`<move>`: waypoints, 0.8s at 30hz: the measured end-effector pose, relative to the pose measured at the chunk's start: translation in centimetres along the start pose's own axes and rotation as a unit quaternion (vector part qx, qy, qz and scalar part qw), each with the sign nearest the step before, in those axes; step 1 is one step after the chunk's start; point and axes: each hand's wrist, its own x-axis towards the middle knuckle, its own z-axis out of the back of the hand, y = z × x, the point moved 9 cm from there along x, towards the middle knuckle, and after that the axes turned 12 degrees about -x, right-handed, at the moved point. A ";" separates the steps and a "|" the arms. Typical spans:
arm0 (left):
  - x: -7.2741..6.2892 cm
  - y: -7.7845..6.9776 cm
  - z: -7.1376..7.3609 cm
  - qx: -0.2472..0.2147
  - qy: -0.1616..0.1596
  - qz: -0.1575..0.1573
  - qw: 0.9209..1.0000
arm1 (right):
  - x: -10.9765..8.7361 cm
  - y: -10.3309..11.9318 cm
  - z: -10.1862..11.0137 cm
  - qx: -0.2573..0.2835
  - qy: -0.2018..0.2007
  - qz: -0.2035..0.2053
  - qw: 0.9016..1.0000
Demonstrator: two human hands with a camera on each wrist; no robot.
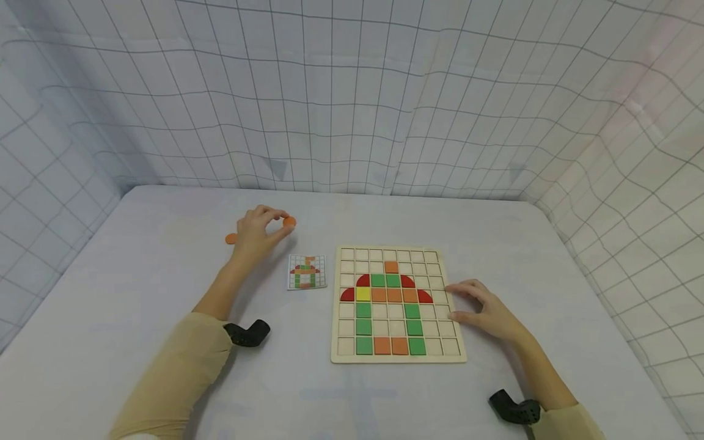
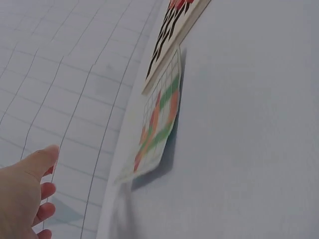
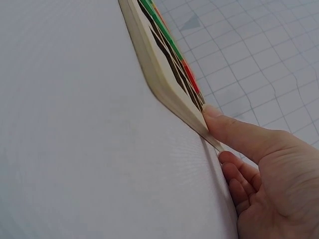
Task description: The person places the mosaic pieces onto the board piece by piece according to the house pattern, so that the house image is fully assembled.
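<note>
In the head view my left hand [image 1: 256, 233] is raised at the back left, pinching an orange round piece [image 1: 289, 222] between thumb and fingertips. Only a sliver of that piece shows behind the thumb in the left wrist view. My right hand [image 1: 491, 311] touches the right edge of a wooden grid board [image 1: 398, 359], thumb and fingers spread along the rim. Green, orange and dark red pieces and one yellow square [image 1: 363, 294] fill some of the board's cells. To the board's left lies a pattern card [image 1: 307, 272] with a similar coloured figure.
Another orange piece [image 1: 231, 239] lies on the white-covered table [image 1: 297, 403], partly behind my left hand. Grid-patterned curtains [image 1: 341, 110] hang behind and at both sides. Black devices are worn at the left wrist [image 1: 249, 333] and right wrist [image 1: 514, 408].
</note>
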 end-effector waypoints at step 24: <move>1.9 -8.4 -13.1 0.004 0.143 -0.095 0.985 | 0.0 0.4 0.1 -0.002 0.000 -0.007 1.000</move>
